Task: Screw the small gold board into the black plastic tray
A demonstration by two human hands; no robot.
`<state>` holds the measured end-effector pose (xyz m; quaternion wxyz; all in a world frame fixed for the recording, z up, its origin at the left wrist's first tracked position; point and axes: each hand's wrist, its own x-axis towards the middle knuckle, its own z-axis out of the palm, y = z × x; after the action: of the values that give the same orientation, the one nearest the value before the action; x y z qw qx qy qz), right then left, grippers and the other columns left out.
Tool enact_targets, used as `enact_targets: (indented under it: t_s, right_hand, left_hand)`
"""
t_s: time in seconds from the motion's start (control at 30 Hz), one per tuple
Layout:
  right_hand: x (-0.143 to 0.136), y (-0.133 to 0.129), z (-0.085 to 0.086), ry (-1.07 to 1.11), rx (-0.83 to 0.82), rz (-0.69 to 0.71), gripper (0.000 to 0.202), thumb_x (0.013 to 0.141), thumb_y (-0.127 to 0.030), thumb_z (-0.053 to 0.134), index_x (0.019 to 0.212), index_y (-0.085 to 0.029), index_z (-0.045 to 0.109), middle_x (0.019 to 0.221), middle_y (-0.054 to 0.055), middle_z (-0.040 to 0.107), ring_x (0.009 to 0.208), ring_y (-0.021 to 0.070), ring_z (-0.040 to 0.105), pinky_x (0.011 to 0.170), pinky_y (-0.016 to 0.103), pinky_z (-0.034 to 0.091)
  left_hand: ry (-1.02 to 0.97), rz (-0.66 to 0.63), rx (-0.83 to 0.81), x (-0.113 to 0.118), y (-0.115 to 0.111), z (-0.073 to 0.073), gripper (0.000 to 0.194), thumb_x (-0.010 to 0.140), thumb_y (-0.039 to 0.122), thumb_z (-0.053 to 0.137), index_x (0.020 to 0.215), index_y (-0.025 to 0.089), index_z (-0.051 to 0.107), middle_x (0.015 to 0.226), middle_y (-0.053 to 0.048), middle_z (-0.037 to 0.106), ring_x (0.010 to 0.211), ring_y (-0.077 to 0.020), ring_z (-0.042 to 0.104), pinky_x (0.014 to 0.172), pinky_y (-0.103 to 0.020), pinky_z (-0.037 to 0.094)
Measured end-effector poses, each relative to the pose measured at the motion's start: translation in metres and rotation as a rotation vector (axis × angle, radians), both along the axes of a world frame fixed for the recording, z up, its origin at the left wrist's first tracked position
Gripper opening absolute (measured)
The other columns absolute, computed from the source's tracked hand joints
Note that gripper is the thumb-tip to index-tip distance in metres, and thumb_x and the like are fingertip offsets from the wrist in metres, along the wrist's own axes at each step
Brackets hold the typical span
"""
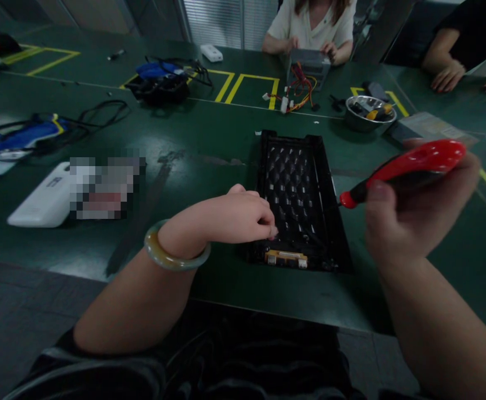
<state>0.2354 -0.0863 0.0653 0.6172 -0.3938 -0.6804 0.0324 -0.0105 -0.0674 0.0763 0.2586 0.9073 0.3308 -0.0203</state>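
A black plastic panel (295,194) with a raised rim and a textured inner face lies on the green table in front of me. At its near end sits a small tan circuit board (286,259) with white connectors. My left hand (245,216) is over the panel's left side, thumb and fingertips pinched low near the board; whatever they hold is too small to make out. In my right hand (409,228) is a red and black screwdriver (417,164), its shaft pointing left toward the panel's right edge. Whether the tip touches the panel, I cannot tell.
A metal bowl (363,123) of tools and a grey metal box (430,130) stand at the back right. Across the table a person handles a power supply (309,66) with loose wires. Blue bundles with cables (159,75), a white power bank (45,197) and a pixelated item occupy the left.
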Motion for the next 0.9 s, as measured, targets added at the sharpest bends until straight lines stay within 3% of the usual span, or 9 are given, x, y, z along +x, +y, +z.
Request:
enact_targets:
  t_s: [0.1,0.3,0.4,0.53,0.63,0.73,0.9]
  right_hand:
    - [0.0,-0.003,-0.005,-0.058,-0.106,0.01,0.034,0.074,-0.023,0.075,0.107,-0.017,0.064,0.089,0.006,0.064,0.068,0.0151,0.057,0.064,0.034,0.046]
    - [-0.008,0.003,-0.001,0.307,0.175,0.131,0.019,0.079,-0.036,0.068,0.089,-0.021,0.066,0.084,0.002,0.056,0.065,0.0124,0.054,0.056,0.029,0.042]
    - [-0.019,-0.006,0.003,0.408,0.051,0.302,0.02,0.075,-0.037,0.069,0.087,-0.02,0.068,0.079,0.002,0.052,0.06,0.0118,0.05,0.046,0.026,0.036]
    - [-0.033,-0.025,0.003,0.356,-0.112,0.458,0.017,0.079,-0.028,0.069,0.094,-0.021,0.07,0.084,0.003,0.058,0.07,0.0162,0.06,0.055,0.032,0.05]
    - [-0.039,-0.035,-0.001,0.312,-0.198,0.56,0.021,0.084,-0.024,0.067,0.105,-0.022,0.068,0.089,0.004,0.062,0.074,0.0176,0.065,0.055,0.031,0.054]
    - [-0.04,-0.038,-0.002,0.296,-0.242,0.559,0.024,0.088,-0.027,0.066,0.111,-0.027,0.066,0.091,0.002,0.064,0.071,0.017,0.066,0.054,0.031,0.056]
    - [-0.037,-0.039,-0.003,0.321,-0.26,0.541,0.023,0.087,-0.024,0.067,0.11,-0.027,0.065,0.099,0.002,0.062,0.071,0.0155,0.067,0.056,0.029,0.058]
  left_hand:
    - [-0.022,-0.032,-0.001,-0.002,0.001,-0.001,0.028,0.093,0.035,0.054,0.086,0.024,0.078,0.097,-0.002,0.075,0.101,-0.0215,0.059,0.089,-0.037,0.028]
    - [-0.03,-0.048,-0.027,-0.006,0.002,0.002,0.027,0.092,0.029,0.053,0.087,0.025,0.078,0.1,0.0,0.075,0.102,-0.0191,0.06,0.094,-0.035,0.029]
    - [-0.027,-0.064,-0.043,-0.007,0.003,0.003,0.028,0.091,0.026,0.051,0.084,0.024,0.078,0.097,0.0,0.076,0.096,-0.0172,0.062,0.094,-0.035,0.029]
    - [0.021,-0.075,-0.016,-0.005,0.003,0.004,0.029,0.088,0.029,0.052,0.077,0.023,0.078,0.093,0.0,0.075,0.091,-0.0164,0.061,0.091,-0.036,0.029]
    - [0.053,-0.068,-0.014,-0.004,0.004,0.005,0.029,0.088,0.031,0.052,0.076,0.022,0.078,0.095,-0.001,0.074,0.092,-0.0165,0.061,0.091,-0.035,0.029]
    - [0.056,-0.066,-0.017,-0.003,0.004,0.005,0.029,0.088,0.032,0.053,0.077,0.022,0.077,0.095,0.0,0.074,0.092,-0.0164,0.061,0.091,-0.034,0.029]
    - [0.037,-0.061,-0.017,-0.004,0.003,0.005,0.028,0.088,0.033,0.053,0.077,0.022,0.077,0.096,0.001,0.074,0.093,-0.0163,0.061,0.091,-0.034,0.028]
